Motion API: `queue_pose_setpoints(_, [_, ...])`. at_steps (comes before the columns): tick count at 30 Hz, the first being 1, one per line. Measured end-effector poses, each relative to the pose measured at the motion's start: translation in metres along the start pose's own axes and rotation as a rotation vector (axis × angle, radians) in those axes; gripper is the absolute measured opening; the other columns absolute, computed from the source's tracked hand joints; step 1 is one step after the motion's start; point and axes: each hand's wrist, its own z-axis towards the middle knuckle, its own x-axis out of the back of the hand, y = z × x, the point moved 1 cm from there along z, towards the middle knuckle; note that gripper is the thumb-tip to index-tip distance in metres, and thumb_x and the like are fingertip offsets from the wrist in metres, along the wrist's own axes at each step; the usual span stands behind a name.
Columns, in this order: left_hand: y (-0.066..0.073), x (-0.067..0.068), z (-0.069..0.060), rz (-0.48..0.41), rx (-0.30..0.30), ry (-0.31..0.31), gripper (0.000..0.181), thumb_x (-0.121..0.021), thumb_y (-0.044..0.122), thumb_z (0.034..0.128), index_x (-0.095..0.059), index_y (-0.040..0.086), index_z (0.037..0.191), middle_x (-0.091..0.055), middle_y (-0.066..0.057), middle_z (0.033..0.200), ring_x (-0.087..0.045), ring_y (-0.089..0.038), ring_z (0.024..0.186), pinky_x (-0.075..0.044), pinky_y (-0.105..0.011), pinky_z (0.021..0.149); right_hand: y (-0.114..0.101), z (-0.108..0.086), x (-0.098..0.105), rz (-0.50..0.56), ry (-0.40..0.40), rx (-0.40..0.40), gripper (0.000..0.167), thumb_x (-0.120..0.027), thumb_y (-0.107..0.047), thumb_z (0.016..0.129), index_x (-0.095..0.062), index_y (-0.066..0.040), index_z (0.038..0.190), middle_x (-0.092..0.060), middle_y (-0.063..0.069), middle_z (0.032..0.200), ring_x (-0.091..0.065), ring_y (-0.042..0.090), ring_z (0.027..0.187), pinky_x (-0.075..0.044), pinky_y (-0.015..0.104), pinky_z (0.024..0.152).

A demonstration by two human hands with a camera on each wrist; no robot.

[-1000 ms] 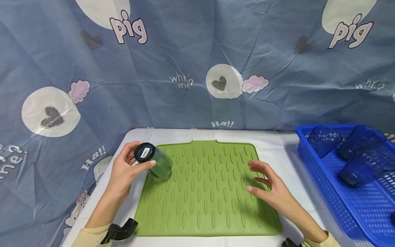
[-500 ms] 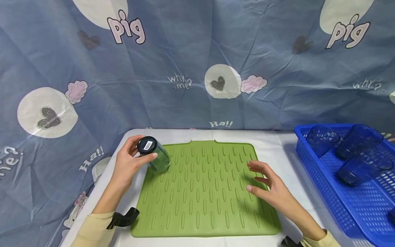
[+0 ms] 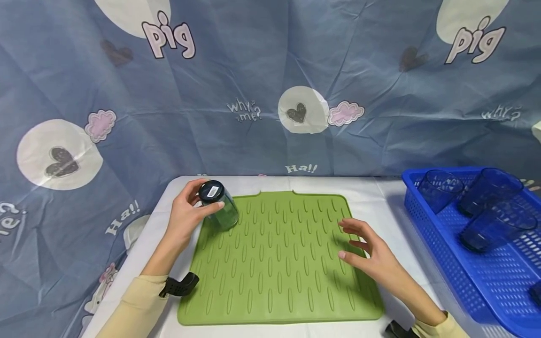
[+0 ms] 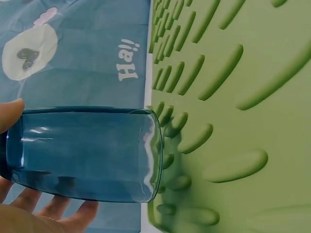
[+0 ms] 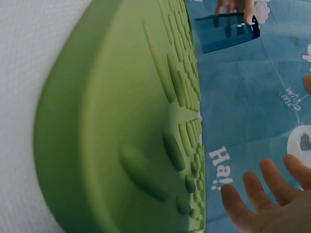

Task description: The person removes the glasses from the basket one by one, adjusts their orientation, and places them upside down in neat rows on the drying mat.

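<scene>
At the far left, a blue printed cloth (image 3: 139,103) is hanging, running on across the whole back behind the white-covered desk (image 3: 367,202). A cream sleeve (image 3: 143,300) is reaching in from below, with a black strap (image 3: 181,285) circling the wrist. Beyond it, the left grip (image 3: 188,211), a bare hand, is pinching a dark-tinted glass (image 3: 224,213) near its base, the thumb pressing the near side and the fingers wrapping the far side. The glass is tilting, upside down, over the far left corner of a green mat (image 3: 274,281); its base is showing a white barcode label (image 3: 212,191), and its mouth is pointing down at the mat. Whether its rim is touching, I cannot tell. The mat is lying flat, showing rows of raised oblong ridges. Over its right side, the right grip (image 3: 369,253) is hovering spread, the thumb standing apart from gently bent fingers. Farther right, a perforated blue basket (image 3: 435,249) is holding three more glasses (image 3: 492,230), all tilting.
</scene>
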Motion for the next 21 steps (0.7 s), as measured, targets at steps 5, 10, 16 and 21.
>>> queue_pose_setpoints(5, [-0.004,-0.004,0.005,0.001,0.009,-0.010,0.066,-0.082,0.008,0.0790,-0.051,0.009,0.137,-0.053,-0.008,0.132,-0.049,-0.022,0.123,-0.047,-0.027,0.091,0.000,0.000,0.002,-0.003,0.002,-0.009,0.061,-0.072,-0.006,0.088,-0.045,-0.017,0.142,-0.050,0.000,0.140,-0.045,0.031,0.128,-0.045,0.030,0.100])
queue_pose_setpoints(10, [-0.006,-0.005,0.008,0.010,0.004,-0.017,0.067,-0.082,0.009,0.0797,-0.050,0.009,0.139,-0.052,-0.009,0.135,-0.048,-0.023,0.126,-0.043,-0.035,0.097,0.000,0.000,0.003,-0.008,0.004,-0.013,0.062,-0.072,-0.006,0.089,-0.045,-0.018,0.143,-0.050,0.000,0.140,-0.045,0.030,0.128,-0.045,0.030,0.100])
queue_pose_setpoints(16, [-0.009,-0.006,0.013,0.023,0.007,-0.029,0.069,-0.082,0.011,0.0805,-0.049,0.009,0.141,-0.051,-0.010,0.138,-0.047,-0.026,0.128,-0.040,-0.043,0.102,0.001,0.000,0.004,-0.006,0.010,-0.016,0.062,-0.072,-0.006,0.088,-0.045,-0.018,0.142,-0.050,0.007,0.141,-0.045,0.030,0.128,-0.045,0.030,0.100])
queue_pose_setpoints(21, [-0.013,-0.005,0.015,0.039,0.029,-0.050,0.070,-0.081,0.016,0.0823,-0.046,0.010,0.143,-0.047,-0.010,0.142,-0.042,-0.030,0.133,-0.037,-0.048,0.105,0.002,0.000,0.003,-0.006,0.010,-0.019,0.062,-0.073,-0.006,0.088,-0.045,-0.017,0.142,-0.050,0.004,0.141,-0.045,0.030,0.128,-0.045,0.031,0.100])
